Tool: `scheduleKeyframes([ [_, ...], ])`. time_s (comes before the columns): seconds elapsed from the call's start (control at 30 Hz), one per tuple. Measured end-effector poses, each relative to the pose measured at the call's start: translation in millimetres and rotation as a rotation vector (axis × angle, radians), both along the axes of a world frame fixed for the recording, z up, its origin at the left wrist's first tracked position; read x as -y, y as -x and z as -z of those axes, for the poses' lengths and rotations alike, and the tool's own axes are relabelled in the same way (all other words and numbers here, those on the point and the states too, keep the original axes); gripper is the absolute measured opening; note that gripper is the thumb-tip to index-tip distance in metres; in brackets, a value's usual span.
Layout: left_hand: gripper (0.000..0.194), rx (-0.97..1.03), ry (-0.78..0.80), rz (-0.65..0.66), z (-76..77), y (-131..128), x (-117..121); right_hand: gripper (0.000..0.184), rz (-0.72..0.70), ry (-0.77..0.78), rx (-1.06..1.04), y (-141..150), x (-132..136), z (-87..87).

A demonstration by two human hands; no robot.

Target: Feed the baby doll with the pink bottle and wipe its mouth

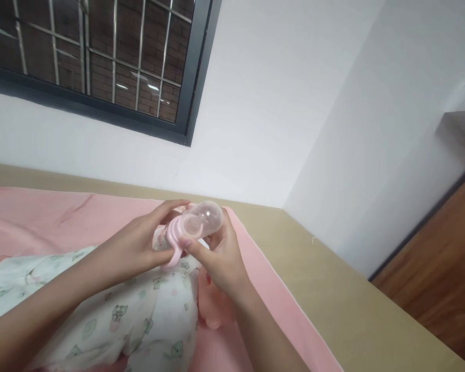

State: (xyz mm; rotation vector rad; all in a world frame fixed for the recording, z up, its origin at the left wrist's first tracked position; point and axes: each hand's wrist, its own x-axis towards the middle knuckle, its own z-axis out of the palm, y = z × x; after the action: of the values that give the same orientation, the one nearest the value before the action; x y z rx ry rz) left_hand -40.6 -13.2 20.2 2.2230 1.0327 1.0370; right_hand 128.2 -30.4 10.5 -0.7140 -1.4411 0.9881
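Both my hands hold a baby bottle [191, 227] with a pink collar, pink handles and a clear domed cap, just above a doll. My left hand [139, 245] wraps round the bottle's body from the left. My right hand [219, 253] pinches the pink collar and cap end from below, thumb on the pink ring. Beneath my forearms lies a doll [139, 315] in a white romper printed with small green animals. Its pinkish head [213, 305] shows partly under my right wrist.
A pink cloth [42, 217] covers a beige table [333, 289] set into a white wall corner. A dark-framed barred window [101, 62] is up left. Wooden floor [442, 268] lies to the right, beyond the table's edge.
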Motion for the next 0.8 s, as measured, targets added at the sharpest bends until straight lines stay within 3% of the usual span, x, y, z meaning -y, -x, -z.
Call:
scheduleKeyframes([
  [0.17,0.063,-0.038,-0.119,0.011,7.2,6,-13,0.049,-0.035,-0.001,-0.060,-6,-1,-7.1],
  [0.37,0.057,-0.081,-0.138,-0.112,15.3,24,-44,0.040,0.182,-0.071,-0.004,-28,1,-19.9],
  [0.5,0.055,-0.136,-0.017,-0.263,18.4,42,-64,0.046,0.338,-0.029,0.033,-56,-23,-13.3],
  [0.63,0.053,-0.241,0.028,-0.392,26.2,61,-81,0.052,0.554,0.086,0.165,-94,-69,23.1],
  [0.8,0.049,-0.320,0.037,-0.462,45.6,82,-101,0.043,0.776,0.299,0.569,-135,-109,99.5],
])
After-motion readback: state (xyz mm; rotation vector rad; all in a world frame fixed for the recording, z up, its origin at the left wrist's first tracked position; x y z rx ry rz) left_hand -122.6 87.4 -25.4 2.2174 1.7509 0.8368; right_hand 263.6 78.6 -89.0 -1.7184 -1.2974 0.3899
